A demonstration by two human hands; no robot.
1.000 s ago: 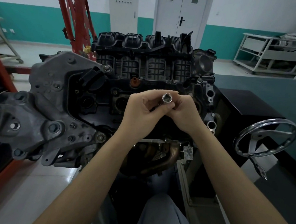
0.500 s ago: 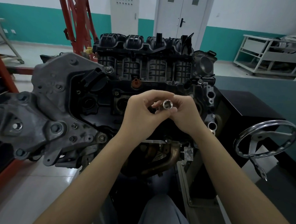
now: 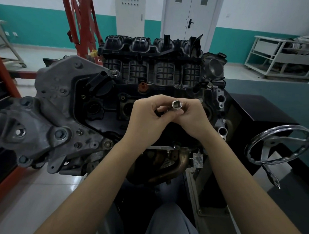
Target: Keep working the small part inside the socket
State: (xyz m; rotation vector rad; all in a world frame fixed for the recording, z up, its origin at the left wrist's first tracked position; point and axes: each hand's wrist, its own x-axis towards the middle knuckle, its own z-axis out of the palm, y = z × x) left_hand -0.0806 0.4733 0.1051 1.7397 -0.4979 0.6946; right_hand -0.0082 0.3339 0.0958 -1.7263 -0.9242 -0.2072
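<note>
A: One big engine [image 3: 114, 103] on its stand, black intake manifold [image 3: 150, 60] on top, one chrome handwheel [image 3: 278, 144] off to its right.

B: And in front of the valve cover, two hands meeting. Left hand [image 3: 148, 120] and right hand [image 3: 193, 119] both pinch one small chrome socket [image 3: 177, 105], open end facing us.

A: That's hard steel, I'd judge: light, rigid, slick when oily. Best held round its barrel, fingertips closed firmly on it.

One socket [image 3: 177, 105], two hands [image 3: 151, 116], one engine [image 3: 151, 91]
</note>
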